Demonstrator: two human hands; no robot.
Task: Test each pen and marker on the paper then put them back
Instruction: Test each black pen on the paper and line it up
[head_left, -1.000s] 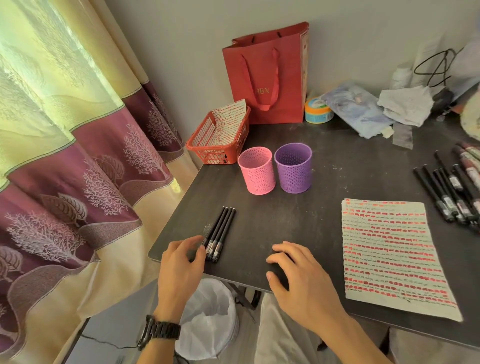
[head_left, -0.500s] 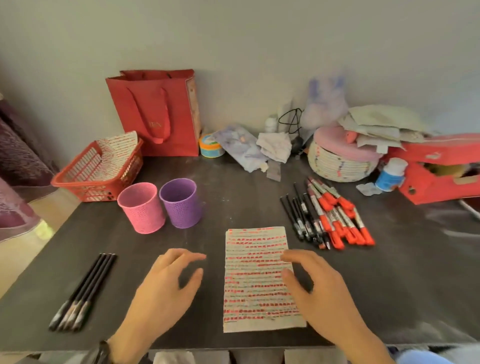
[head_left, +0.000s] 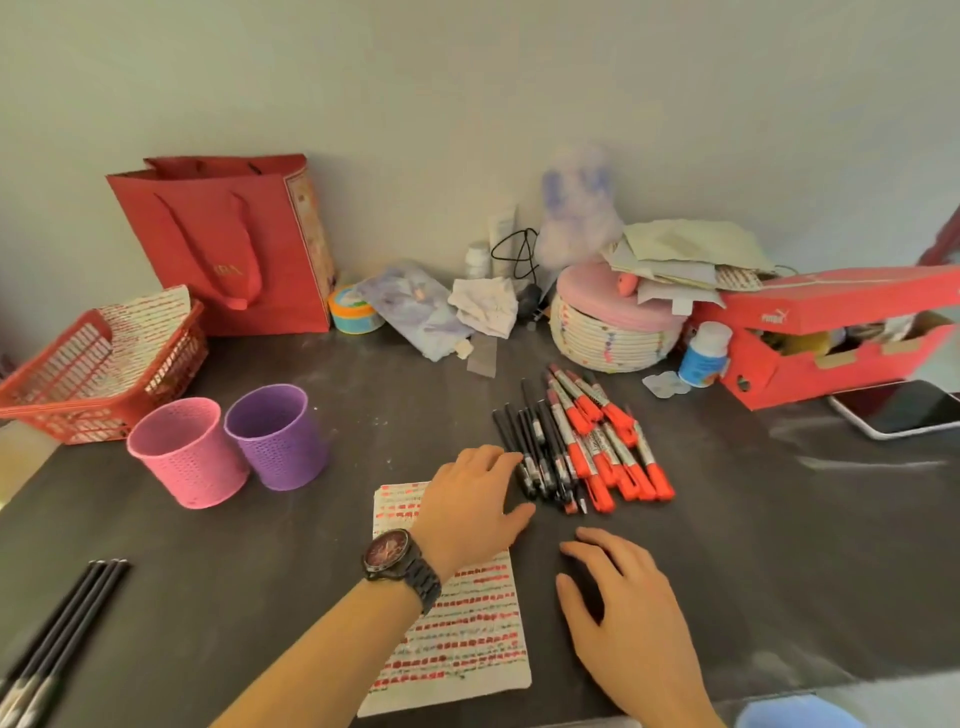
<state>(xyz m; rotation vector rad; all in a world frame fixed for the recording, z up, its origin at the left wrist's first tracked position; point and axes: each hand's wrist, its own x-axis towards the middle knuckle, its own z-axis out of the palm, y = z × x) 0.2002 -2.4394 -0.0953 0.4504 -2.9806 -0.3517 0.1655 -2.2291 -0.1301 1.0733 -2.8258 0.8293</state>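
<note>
The pens (head_left: 540, 457) are lying in a heap just past the far right corner of the paper (head_left: 462, 639), the left hand (head_left: 470, 499) is touching the nearest black one with loose fingers, the right hand (head_left: 623, 608) is resting flat beside the paper, both holding nothing, so pinching only one is looking best.

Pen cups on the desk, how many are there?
2. The pink pen cup stands left of centre; the purple pen cup stands just to its right. Both are upright, and none seem hidden.
</note>
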